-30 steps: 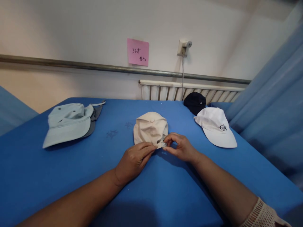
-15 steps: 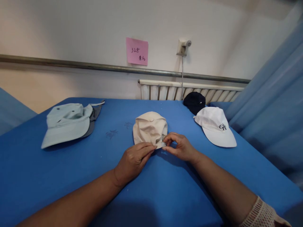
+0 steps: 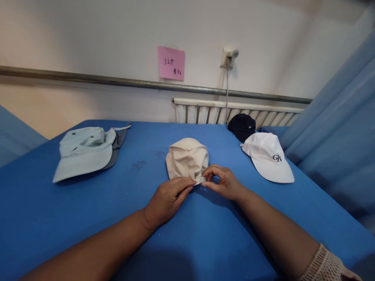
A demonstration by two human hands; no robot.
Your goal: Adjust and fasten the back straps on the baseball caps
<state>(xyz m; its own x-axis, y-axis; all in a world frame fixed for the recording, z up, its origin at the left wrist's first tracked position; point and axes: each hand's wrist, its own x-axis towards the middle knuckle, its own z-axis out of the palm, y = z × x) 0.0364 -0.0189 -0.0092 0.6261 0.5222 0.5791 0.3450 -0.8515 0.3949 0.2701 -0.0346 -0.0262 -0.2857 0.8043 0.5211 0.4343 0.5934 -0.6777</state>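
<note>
A beige cap lies in the middle of the blue-covered table, its back strap toward me and its crown creased. The fingers of my left hand pinch the strap at the cap's near edge. Just to the right, my right hand grips the strap's end by a small metal buckle between thumb and forefinger. The cap's brim is out of sight.
At the left, a light blue cap overlaps a dark grey cap. A white cap sits on the right, before a black cap. Behind the table are a radiator and a metal rail; a blue curtain hangs at right.
The whole view has shifted slightly, so things appear a little farther right. Both hands keep their hold on the beige cap's strap; the buckle is slightly more turned.
</note>
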